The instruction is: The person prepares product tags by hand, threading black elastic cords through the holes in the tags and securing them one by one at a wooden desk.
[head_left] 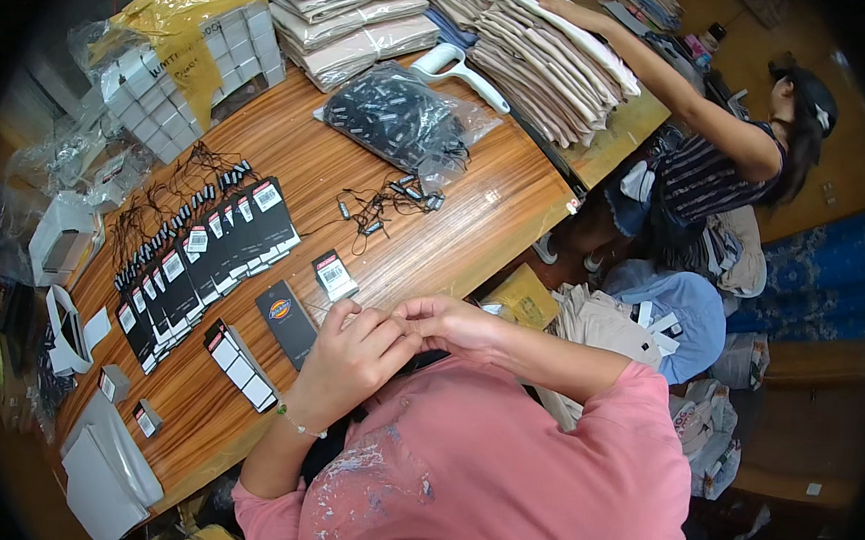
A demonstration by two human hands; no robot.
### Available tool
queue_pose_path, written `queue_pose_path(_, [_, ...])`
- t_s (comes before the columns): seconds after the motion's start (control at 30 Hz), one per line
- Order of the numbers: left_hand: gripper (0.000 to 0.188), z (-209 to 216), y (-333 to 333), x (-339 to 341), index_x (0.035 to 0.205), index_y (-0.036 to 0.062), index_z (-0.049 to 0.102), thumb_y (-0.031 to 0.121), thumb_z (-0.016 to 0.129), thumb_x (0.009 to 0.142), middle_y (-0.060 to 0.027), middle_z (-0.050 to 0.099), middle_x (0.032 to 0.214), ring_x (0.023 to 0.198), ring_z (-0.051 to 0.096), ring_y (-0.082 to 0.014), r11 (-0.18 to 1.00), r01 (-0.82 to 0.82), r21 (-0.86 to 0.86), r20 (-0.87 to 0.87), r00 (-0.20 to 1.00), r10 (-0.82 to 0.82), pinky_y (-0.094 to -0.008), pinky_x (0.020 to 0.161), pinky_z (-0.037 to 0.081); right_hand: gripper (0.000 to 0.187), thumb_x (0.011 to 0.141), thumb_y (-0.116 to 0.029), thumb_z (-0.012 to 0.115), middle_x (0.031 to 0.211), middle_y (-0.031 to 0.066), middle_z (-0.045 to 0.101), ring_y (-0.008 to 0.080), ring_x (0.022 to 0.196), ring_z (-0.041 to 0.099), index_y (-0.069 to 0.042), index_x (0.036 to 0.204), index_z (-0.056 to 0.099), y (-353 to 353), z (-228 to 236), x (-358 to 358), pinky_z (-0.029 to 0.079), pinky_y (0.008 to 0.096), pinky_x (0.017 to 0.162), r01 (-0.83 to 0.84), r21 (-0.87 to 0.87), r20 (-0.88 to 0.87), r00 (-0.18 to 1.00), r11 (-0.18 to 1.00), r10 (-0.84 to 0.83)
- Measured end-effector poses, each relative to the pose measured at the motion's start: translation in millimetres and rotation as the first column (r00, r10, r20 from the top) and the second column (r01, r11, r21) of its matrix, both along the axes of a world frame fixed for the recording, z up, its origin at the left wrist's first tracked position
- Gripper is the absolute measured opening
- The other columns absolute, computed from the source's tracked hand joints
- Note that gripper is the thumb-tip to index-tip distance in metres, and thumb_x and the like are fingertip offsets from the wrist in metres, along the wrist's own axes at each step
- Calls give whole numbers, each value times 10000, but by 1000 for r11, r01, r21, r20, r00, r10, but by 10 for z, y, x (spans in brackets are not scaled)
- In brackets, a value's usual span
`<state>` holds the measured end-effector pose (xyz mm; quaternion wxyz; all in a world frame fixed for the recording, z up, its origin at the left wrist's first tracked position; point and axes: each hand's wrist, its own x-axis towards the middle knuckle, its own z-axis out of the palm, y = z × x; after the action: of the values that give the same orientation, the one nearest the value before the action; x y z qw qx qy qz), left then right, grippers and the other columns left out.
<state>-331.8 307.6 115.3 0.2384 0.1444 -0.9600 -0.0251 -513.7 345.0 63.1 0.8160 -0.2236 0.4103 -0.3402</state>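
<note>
My left hand and my right hand meet at the table's front edge, fingers pinched together. A thin cord seems to run between the fingertips, mostly hidden by them. Just beyond my left hand, a black hang tag with an orange emblem lies on the wood. Beside it is a small black tag with a white barcode label. To the left sits a stack of black tags with white labels. A long overlapping row of labelled black tags has black cords fanned out at its far side.
Loose black cords lie near a clear bag of more cords. A white-handled tool, stacks of packed garments and wrapped white boxes stand at the back. At right, another person reaches over folded garments.
</note>
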Motion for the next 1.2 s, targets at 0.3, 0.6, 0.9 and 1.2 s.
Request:
queue_pose_path(0.3, [142, 45, 12, -25, 837, 124, 610, 126, 579, 699, 14, 555, 820, 775, 546, -143, 995, -98, -17, -117, 989, 95, -371, 780, 406, 66, 875, -90, 500, 824, -11, 522, 47, 782, 478, -27, 882, 518, -102, 3, 40, 399, 196, 696, -71, -558, -251, 964, 827, -87])
queue_pose_path(0.6, [182, 23, -21, -239, 879, 95, 597, 89, 566, 700, -21, 561, 816, 765, 553, -168, 991, 9, 131, -78, 997, 2, -332, 720, 424, 99, 902, -145, 476, 780, 11, 538, 81, 771, 508, -50, 874, 489, -118, 4, -143, 410, 229, 727, 138, -643, -196, 921, 753, -337])
queue_pose_path(0.9, [241, -351, 198, 87, 1021, 54, 583, 51, 577, 781, -78, 598, 927, 799, 579, -224, 674, 7, 739, -308, 892, 330, -321, 694, 458, 87, 911, -145, 449, 658, 44, 453, 126, 558, 457, -85, 970, 431, -450, 530, 81, 436, 276, 542, 388, -609, 197, 919, 692, -342])
queue_pose_path(1.2, [329, -423, 421, 733, 1064, 53, 550, 97, 640, 750, -80, 570, 978, 796, 567, -157, 246, -80, 966, -70, 835, 546, -273, 713, 450, 85, 912, -119, 433, 643, -27, 348, 44, 524, 290, -73, 982, 448, -716, 195, 840, 266, 182, 459, 39, -470, 27, 999, 882, -29])
